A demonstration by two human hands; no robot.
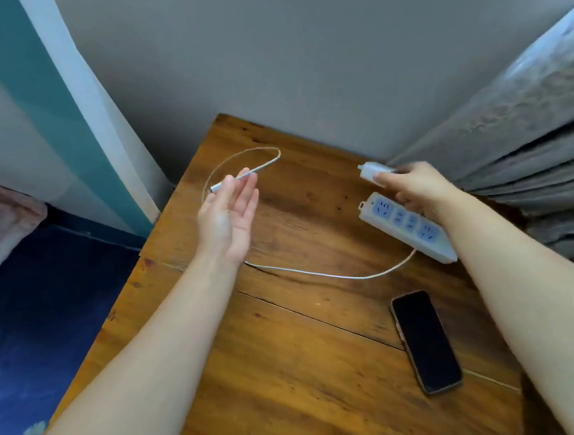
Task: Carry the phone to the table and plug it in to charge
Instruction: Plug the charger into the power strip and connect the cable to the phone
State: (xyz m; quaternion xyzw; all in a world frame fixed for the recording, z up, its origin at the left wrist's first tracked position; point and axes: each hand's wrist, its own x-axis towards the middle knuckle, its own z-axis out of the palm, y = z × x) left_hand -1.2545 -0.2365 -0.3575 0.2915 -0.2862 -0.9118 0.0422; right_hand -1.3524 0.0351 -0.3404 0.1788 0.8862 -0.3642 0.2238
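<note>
The phone (427, 341) lies screen up and dark on the wooden table (301, 373), at the right, with nothing plugged into it. My right hand (418, 188) is shut on a white charger adapter (371, 170), held just above the far end of a white power strip (408, 227). A thin white charging cable (325, 275) curves across the table and loops at the far left; its connector end (216, 187) sits beside my left hand (227, 212). That hand is open, palm turned right, fingers straight. The cable's other end disappears under the power strip.
The table stands in a corner against a grey wall (291, 63). Grey curtains (541, 151) hang at the right, touching the table's far right corner. A teal and white panel (64, 103) and blue floor (30, 317) are on the left.
</note>
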